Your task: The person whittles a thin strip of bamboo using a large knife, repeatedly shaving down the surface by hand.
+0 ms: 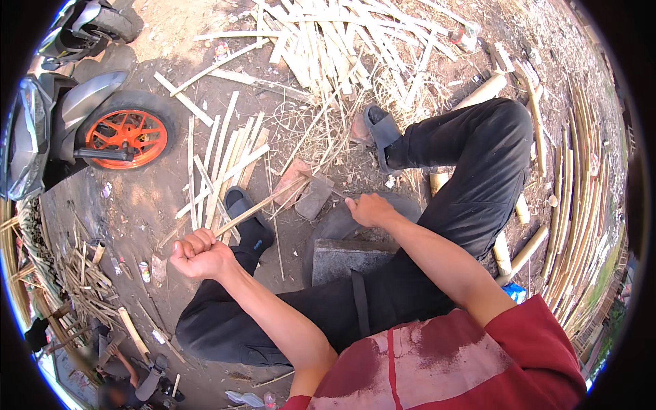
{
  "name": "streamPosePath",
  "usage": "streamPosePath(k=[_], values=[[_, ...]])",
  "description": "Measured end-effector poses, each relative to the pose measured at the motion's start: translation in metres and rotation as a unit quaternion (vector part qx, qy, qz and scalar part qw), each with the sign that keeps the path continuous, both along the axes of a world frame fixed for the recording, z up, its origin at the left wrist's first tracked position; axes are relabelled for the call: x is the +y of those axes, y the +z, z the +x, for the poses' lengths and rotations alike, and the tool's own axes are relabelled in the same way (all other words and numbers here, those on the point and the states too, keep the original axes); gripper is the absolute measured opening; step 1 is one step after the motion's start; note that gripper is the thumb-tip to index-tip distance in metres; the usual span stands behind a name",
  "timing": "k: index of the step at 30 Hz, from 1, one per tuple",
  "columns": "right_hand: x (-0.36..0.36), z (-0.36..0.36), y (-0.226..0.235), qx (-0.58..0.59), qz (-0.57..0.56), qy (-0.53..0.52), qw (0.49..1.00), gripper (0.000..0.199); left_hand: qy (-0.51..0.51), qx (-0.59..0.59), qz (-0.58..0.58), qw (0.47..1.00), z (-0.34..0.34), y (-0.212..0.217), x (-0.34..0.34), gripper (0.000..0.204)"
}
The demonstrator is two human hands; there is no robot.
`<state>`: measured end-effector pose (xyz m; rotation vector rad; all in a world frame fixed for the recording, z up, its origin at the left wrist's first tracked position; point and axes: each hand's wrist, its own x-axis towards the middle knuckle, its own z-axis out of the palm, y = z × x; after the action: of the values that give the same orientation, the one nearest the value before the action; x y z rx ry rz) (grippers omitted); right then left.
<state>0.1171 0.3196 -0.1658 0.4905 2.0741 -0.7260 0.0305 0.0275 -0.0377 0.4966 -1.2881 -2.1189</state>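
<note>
My left hand (199, 254) is closed in a fist around the near end of a thin bamboo strip (263, 206). The strip slants up and to the right toward a broad grey cleaver blade (316, 198). My right hand (369, 209) is closed just right of that blade, gripping its handle, which the fingers hide. The blade meets the strip's far end above the dirt. I sit with black-trousered legs spread, sandalled feet (247, 219) on the ground, and a grey stone block (345, 261) between my thighs.
A motorbike with an orange wheel (126, 137) stands at the left. Split bamboo strips (342, 41) pile up ahead and beside my left foot. Long bamboo poles (581, 184) lie along the right. Another person (126, 383) crouches at the lower left.
</note>
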Motion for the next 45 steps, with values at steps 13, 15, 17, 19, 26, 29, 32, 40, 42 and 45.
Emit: streamPosePath(k=[13, 15, 17, 19, 26, 29, 32, 40, 42, 45], values=[[-0.006, -0.014, 0.022, -0.081, -0.058, 0.009, 0.995, 0.075, 0.004, -0.016, -0.004, 1.0, 0.0, 0.016, 0.009, 0.037], [-0.006, -0.02, 0.03, -0.067, -0.061, -0.034, 0.995, 0.075, -0.037, 0.014, 0.027, 0.999, -0.004, 0.026, 0.033, 0.036], [-0.013, -0.014, 0.031, -0.015, -0.068, -0.061, 0.996, 0.075, -0.1, 0.023, 0.026, 0.994, -0.007, 0.029, 0.043, 0.034], [-0.021, -0.009, 0.023, 0.079, -0.075, -0.074, 0.991, 0.075, -0.116, 0.011, -0.002, 0.993, -0.002, 0.026, 0.047, 0.033], [-0.063, -0.005, 0.081, 0.101, -0.242, -0.082, 0.962, 0.073, -0.016, -0.001, 0.001, 1.0, -0.002, 0.024, 0.071, 0.031], [-0.057, 0.019, 0.029, 0.108, -0.154, -0.04, 0.981, 0.072, 0.076, -0.028, 0.008, 0.997, -0.005, 0.028, 0.074, 0.033], [-0.039, 0.004, 0.032, -0.013, -0.151, -0.102, 0.983, 0.073, 0.116, -0.038, 0.01, 0.993, -0.006, 0.029, 0.072, 0.034], [-0.081, -0.013, 0.085, 0.153, -0.248, -0.02, 0.957, 0.074, 0.177, -0.081, 0.025, 0.981, -0.019, 0.033, 0.076, 0.035], [-0.052, -0.002, 0.026, 0.064, -0.169, -0.1, 0.979, 0.072, 0.16, -0.058, 0.01, 0.985, -0.02, 0.031, 0.074, 0.035], [-0.042, -0.005, 0.026, -0.029, -0.15, -0.131, 0.98, 0.072, 0.165, -0.068, 0.007, 0.984, -0.019, 0.026, 0.057, 0.035]])
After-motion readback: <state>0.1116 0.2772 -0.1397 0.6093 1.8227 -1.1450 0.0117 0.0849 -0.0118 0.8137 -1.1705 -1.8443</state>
